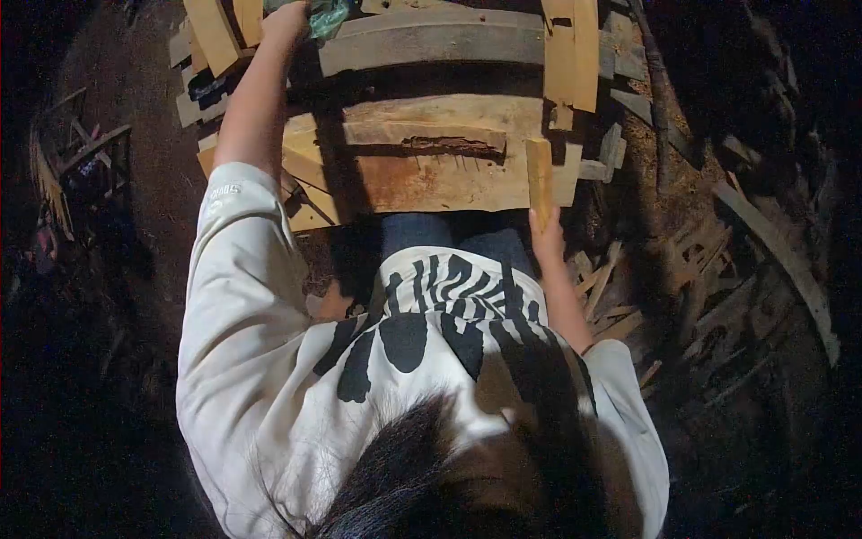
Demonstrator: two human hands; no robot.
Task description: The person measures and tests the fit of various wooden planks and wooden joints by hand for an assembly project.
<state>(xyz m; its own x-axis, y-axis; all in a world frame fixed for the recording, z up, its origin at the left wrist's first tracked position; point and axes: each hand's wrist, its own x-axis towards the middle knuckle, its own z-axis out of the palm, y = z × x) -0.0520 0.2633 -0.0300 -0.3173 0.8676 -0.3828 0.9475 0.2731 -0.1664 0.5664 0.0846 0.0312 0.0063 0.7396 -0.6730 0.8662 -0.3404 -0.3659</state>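
My right hand (546,235) is closed around the lower end of a narrow wooden strip (539,175). The strip points away from me and overlaps the right side of a broad worn board (422,184). At the top edge of the view, my left hand (285,22) is stretched far forward. It is beside a crumpled green plastic bag (329,18) and a light wooden block (213,36). The fingers of this hand are mostly hidden, so whether they grip the bag cannot be made out.
A curved grey plank (431,45) crosses the far part of the bench. Pale upright boards (572,54) stand at the far right. Wood scraps (709,278) are heaped on the ground to the right. Broken sticks (90,153) lie in the dark at left.
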